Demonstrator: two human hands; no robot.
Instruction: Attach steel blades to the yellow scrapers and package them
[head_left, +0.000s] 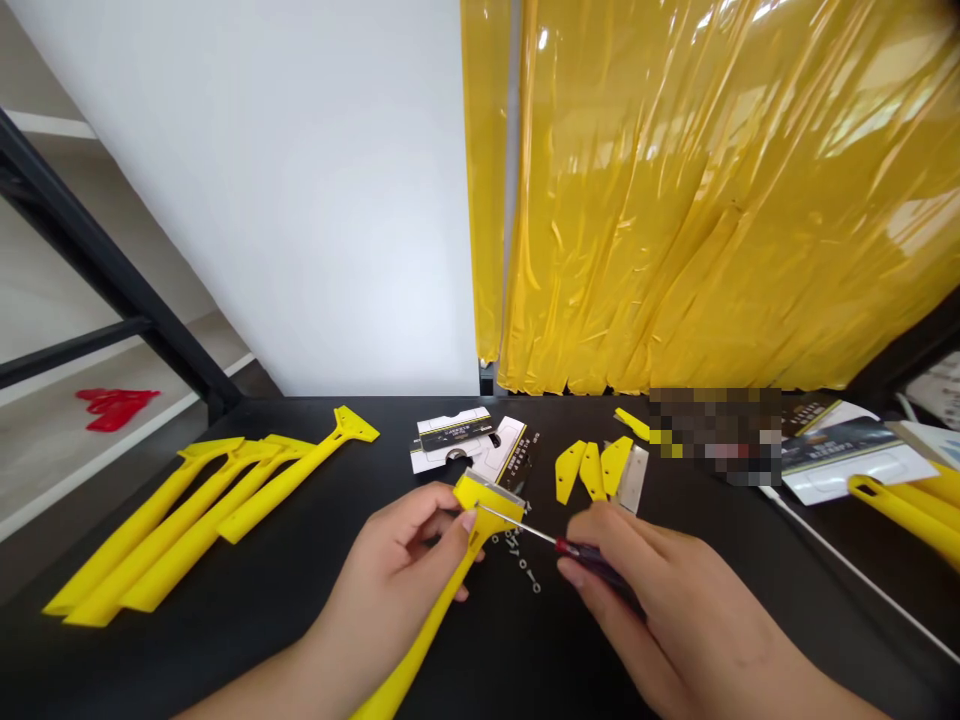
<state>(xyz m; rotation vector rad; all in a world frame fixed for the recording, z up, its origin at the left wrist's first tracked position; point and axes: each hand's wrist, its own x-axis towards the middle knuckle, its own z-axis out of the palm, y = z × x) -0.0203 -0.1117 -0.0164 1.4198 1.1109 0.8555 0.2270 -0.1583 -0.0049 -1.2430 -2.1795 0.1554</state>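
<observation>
My left hand (409, 560) is closed around the neck of a yellow scraper (427, 640), whose wide head carries a metal blade (499, 492) along its far edge. In my right hand (660, 600) is a screwdriver (592, 560) with a dark red and purple handle. Its thin shaft points left, and the tip meets the scraper head close to my left thumb. Small screws and washers (525, 565) lie loose on the black table just beyond the scraper. Several yellow blade-clamp plates (570, 470) rest behind my right hand, with a metal blade (634, 480) beside them.
Several yellow scraper handles (187, 520) lie side by side on the left. Printed cards (457, 440) sit at the back middle, and more packaging (855, 460) and yellow handles (911, 510) at right. A white cable (847, 560) crosses the right side. Yellow plastic sheeting (675, 200) hangs behind.
</observation>
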